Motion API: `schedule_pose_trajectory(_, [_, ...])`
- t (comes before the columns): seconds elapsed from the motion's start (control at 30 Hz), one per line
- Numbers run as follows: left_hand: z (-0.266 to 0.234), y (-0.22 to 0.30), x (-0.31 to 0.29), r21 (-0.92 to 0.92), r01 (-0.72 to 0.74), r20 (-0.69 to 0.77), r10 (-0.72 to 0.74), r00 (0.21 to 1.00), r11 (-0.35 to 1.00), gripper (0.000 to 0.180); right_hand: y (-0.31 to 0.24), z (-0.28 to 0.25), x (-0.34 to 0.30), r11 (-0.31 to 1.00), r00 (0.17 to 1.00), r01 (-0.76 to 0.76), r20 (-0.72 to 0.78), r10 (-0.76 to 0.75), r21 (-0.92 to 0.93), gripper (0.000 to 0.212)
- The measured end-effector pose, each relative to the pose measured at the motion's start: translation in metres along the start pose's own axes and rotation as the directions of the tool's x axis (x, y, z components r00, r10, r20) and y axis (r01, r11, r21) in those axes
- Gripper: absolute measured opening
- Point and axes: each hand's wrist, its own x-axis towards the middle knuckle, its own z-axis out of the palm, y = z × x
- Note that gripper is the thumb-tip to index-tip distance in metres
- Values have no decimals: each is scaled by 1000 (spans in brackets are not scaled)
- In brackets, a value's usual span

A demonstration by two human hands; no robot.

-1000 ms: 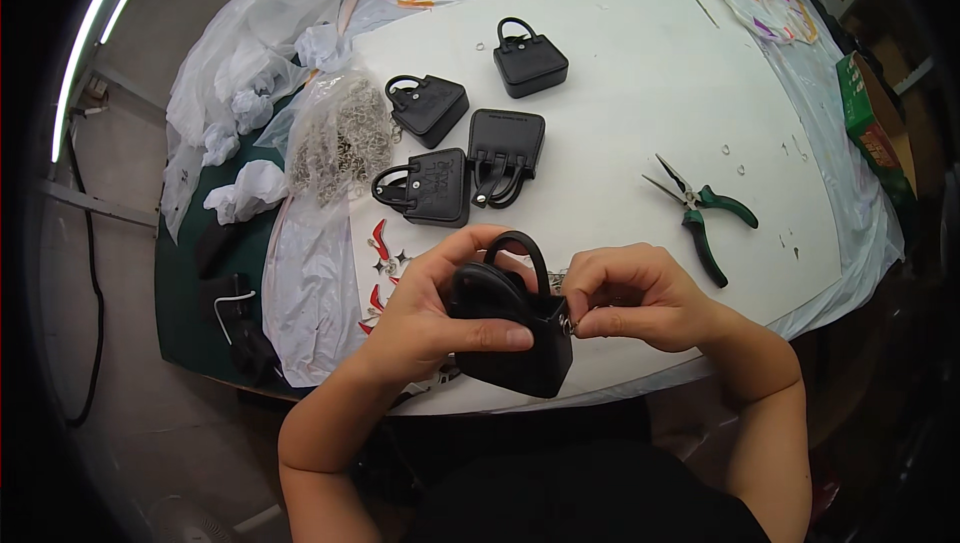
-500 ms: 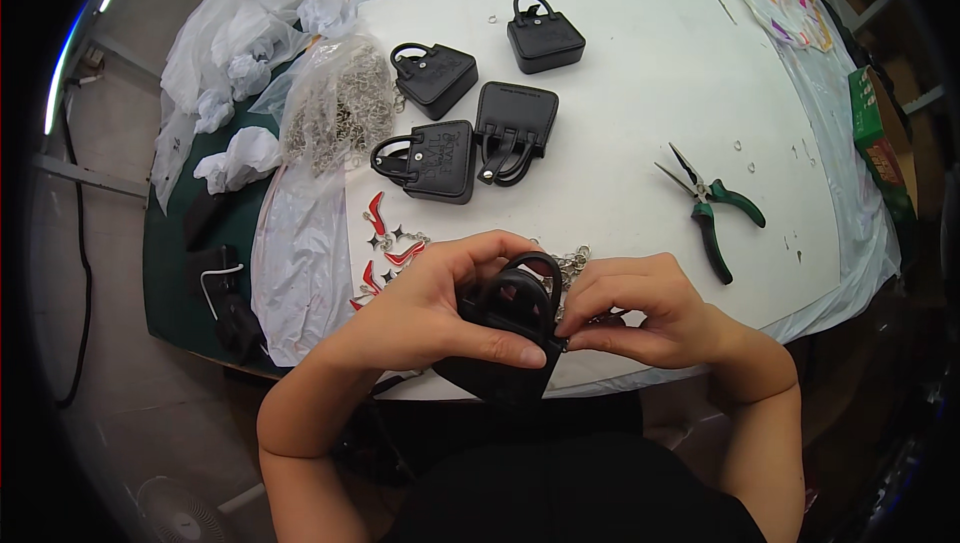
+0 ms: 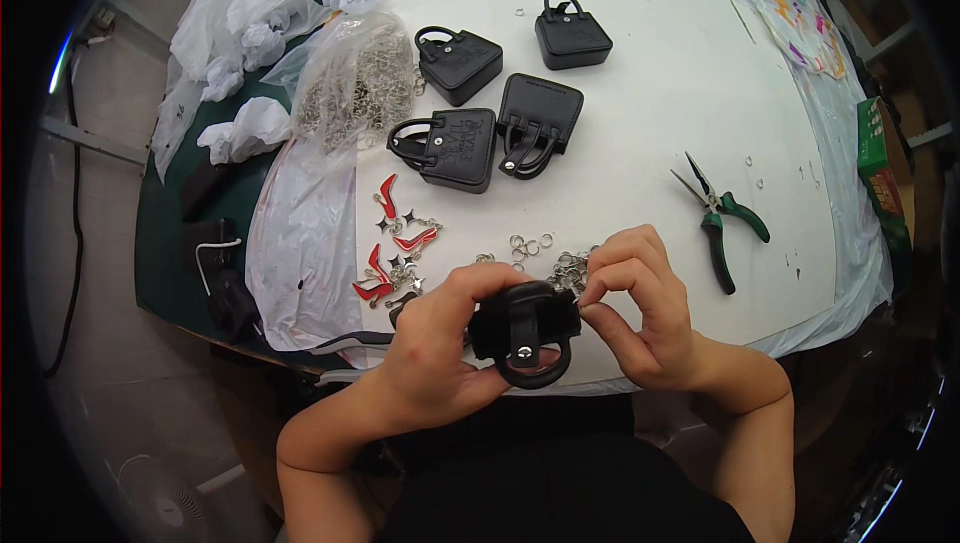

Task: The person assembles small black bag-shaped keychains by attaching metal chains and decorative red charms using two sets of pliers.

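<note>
L hand [image 3: 430, 341] wraps round the mini blk handbag [image 3: 523, 327] at lower ctr of frame, best held steady, while R hand [image 3: 648, 321] has thumb & index almost together by its right edge, can't tell if gripping anything, so small, precise moves suit.

Five black handbags [image 3: 525, 328], red shoe charms [image 3: 416, 240] (three in view), one pair of pliers [image 3: 716, 233]

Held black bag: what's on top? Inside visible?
On top: curved handles and a strap with a silver snap. Inside can't be made out: it's dark, and the strap crosses the top. The left hand covers part of one side.
</note>
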Motion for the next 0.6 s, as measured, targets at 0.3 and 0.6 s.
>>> schedule_pose_trajectory(0.3, [-58, -16, -95, 614, 226, -97, -212, 972, 756, 38, -5, 4, -4, 991, 991, 132, 11, -132, 21, 25])
schedule_pose_trajectory(0.6, [-65, -47, -132, 651, 66, -125, 22, 992, 756, 31, -9, 30, 1, 973, 973, 229, 14, -229, -42, 27])
